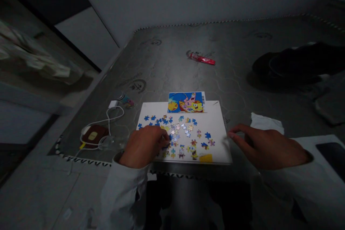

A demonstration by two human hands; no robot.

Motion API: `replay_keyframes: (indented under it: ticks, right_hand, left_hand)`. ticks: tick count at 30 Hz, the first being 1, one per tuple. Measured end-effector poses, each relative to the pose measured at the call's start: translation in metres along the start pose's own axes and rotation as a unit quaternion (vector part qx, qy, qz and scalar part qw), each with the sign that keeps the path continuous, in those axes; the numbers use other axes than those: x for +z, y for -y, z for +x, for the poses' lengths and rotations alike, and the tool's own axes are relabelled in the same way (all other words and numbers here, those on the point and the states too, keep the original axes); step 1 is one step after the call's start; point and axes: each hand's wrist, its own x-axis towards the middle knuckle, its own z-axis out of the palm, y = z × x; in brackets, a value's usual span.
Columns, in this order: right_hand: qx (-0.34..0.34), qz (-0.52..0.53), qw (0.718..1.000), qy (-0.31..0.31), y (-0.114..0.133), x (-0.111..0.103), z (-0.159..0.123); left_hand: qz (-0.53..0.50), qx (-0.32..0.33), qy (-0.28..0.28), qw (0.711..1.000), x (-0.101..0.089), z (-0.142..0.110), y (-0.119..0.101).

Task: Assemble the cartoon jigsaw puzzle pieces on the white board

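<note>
A table covered in grey patterned sheeting (161, 68) is edged with black-and-white striped trim (183, 176). A flat white rectangular board (215, 122) is supported near the front edge. A slim red object with a clear end (202, 58) is located beyond it. To the left, a square brown case (95, 136) and a thin white cable (108, 115) are placed; to the right, a crumpled white sheet (265, 122).

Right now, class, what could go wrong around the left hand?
1. The bare left hand is among small, colourful jigsaw pieces, some near the left edge of the white rectangular board; a careless sweep could push them off.
2. A clear, glass-like container sits close to the left wrist and might be knocked.
</note>
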Motion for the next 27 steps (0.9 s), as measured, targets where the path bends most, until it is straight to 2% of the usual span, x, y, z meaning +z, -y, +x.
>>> replay_keyframes:
  ticks: [4, 7, 9, 11, 15, 16, 20, 24, 27]
  right_hand:
    - [-0.011, 0.005, 0.999, 0.046, -0.005, 0.001, 0.0]
    - [-0.01, 0.007, 1.0, 0.012, -0.002, 0.004, -0.003]
    - [-0.017, 0.012, 1.0, -0.007, -0.003, 0.006, -0.001]
    - [-0.024, 0.022, 0.999, 0.032, -0.007, 0.008, 0.005]
    - [-0.034, 0.039, 0.996, 0.068, -0.013, 0.016, 0.015]
    - [-0.037, 0.041, 0.996, 0.065, -0.01, 0.018, 0.014]
    - [-0.055, 0.021, 0.996, -0.064, 0.013, 0.029, 0.002]
    - [-0.073, 0.01, 0.994, -0.08, 0.031, 0.035, -0.003]
    - [-0.056, 0.031, 0.995, -0.07, 0.034, 0.037, 0.001]
  left_hand:
    - [-0.013, 0.013, 0.027, 0.999, 0.016, -0.011, -0.002]
    - [-0.029, -0.001, 0.036, 0.999, 0.022, -0.015, 0.001]
    - [-0.044, -0.021, 0.024, 0.999, 0.022, -0.015, 0.005]
    - [-0.055, -0.031, 0.008, 0.998, 0.019, -0.015, 0.009]
    - [-0.066, -0.033, -0.016, 0.997, 0.014, -0.016, 0.019]
    - [-0.069, -0.037, -0.021, 0.997, 0.013, -0.017, 0.021]
    - [-0.078, -0.042, -0.035, 0.995, 0.01, -0.021, 0.031]
    - [-0.095, -0.042, -0.046, 0.994, 0.005, -0.026, 0.039]
    - [-0.111, -0.054, -0.061, 0.99, 0.0, -0.03, 0.048]
